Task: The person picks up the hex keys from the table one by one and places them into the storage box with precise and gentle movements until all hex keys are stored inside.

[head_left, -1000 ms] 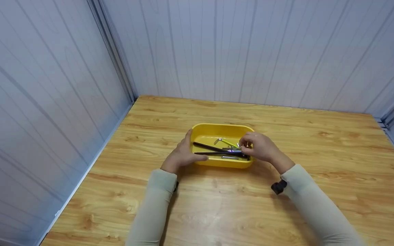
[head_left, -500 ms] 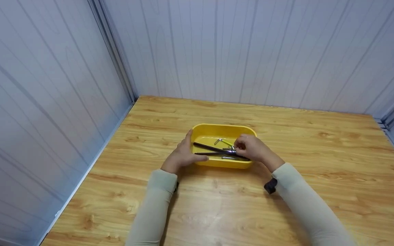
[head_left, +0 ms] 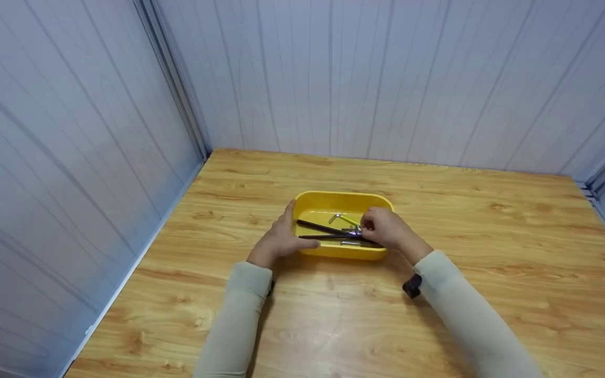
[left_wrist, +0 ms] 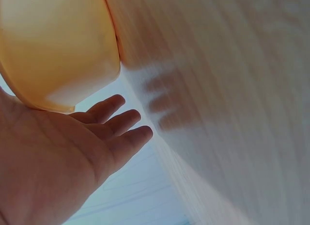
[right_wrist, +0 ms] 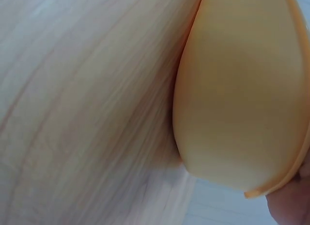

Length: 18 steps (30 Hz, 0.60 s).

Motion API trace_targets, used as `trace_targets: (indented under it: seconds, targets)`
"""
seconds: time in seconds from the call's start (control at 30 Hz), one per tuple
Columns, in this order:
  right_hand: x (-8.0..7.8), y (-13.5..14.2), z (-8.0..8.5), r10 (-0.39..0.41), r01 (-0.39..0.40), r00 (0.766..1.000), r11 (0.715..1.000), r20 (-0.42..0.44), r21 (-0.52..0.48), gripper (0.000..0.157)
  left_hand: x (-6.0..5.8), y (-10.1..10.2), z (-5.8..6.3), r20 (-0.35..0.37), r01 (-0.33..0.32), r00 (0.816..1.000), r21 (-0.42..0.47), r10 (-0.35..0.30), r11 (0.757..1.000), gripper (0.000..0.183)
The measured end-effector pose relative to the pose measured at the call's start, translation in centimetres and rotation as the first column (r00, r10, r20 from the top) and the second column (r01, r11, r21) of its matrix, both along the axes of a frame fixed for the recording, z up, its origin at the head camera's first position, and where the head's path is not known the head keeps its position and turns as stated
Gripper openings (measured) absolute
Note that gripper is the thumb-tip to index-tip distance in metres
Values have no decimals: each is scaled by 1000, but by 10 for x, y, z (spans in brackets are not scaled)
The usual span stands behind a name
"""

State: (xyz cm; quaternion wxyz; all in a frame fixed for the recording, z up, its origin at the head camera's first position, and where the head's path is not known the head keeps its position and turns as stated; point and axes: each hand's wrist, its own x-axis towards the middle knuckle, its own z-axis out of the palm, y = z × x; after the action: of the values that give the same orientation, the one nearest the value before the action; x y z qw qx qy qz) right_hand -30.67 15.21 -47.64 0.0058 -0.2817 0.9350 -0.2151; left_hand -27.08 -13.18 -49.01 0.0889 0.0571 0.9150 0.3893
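Note:
A yellow plastic box (head_left: 342, 253) stands on the table, holding small items. My left hand (head_left: 280, 237) rests against its left end, thumb over the near rim and index finger at the far corner. The left wrist view shows that hand's other fingers extended under the box wall. Curled fingers of my right hand (head_left: 386, 229) reach inside at the right end; whether they pinch anything is hidden. Beside them lie two crossing black sticks (head_left: 315, 227), a yellow-green stick with a bent silver end (head_left: 347, 219), and small silver metal pieces (head_left: 351, 243).
The wood-grain table (head_left: 323, 315) extends around the box on all sides. A white panelled wall (head_left: 355, 79) closes off the back, and another wall (head_left: 71, 157) stands along the left edge.
My right hand has shifted left and deeper into the box, hardly moving over the last half second. The left hand and the box stay in place.

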Motion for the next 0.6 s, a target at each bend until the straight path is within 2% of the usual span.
trace_targets:
  seconds: [0.17,0.33,0.6]
  targets:
    - [0,-3,0,-51,50,999,996,13,74,9,1,0,0,-2,-1,1000,9,1,1000,127]
    - [2,-6,2,-79,76,996,991,30,106,10,2,0,0,0,-8,1000,15,8,1000,126]
    - [2,-8,0,-71,75,997,985,-30,157,12,2,1,1,-8,-1,1000,17,1,1000,125]
